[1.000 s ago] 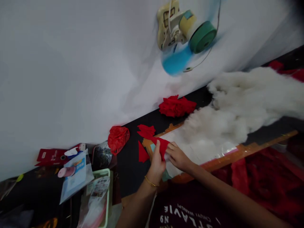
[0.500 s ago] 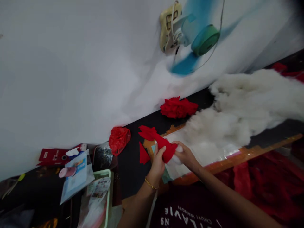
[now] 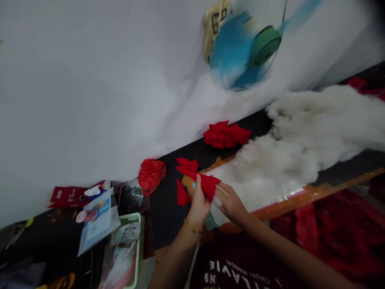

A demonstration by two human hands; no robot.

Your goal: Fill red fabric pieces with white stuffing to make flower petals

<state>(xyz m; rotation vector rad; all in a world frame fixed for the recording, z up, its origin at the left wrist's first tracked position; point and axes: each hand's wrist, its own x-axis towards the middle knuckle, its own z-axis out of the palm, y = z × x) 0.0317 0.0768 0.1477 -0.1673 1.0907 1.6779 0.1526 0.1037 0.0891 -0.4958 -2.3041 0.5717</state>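
Observation:
A red fabric piece (image 3: 209,185) is held above the table's front part. My left hand (image 3: 199,204), with a gold bangle at the wrist, grips its underside, thumb on top. My right hand (image 3: 230,200) is closed at the piece's right end, where a bit of white stuffing (image 3: 217,201) shows under the fabric. The right fingertips are partly hidden. Just beyond lie flat red pieces (image 3: 187,164) and a red triangle (image 3: 182,193) on the black surface. White fluffy stuffing (image 3: 279,154) is heaped to the right.
Against the wall sit a red fabric pile (image 3: 226,135) and a red plastic bag (image 3: 151,176). A blue fan (image 3: 240,52) hangs on the wall, its blades blurred. At lower left are a green-rimmed basket (image 3: 138,241) and a red box (image 3: 67,196). Red material (image 3: 337,237) lies at lower right.
My right hand has closed in on the red piece's end, and less white stuffing shows there. The red piece has tilted and moved slightly left. The fan blades have turned.

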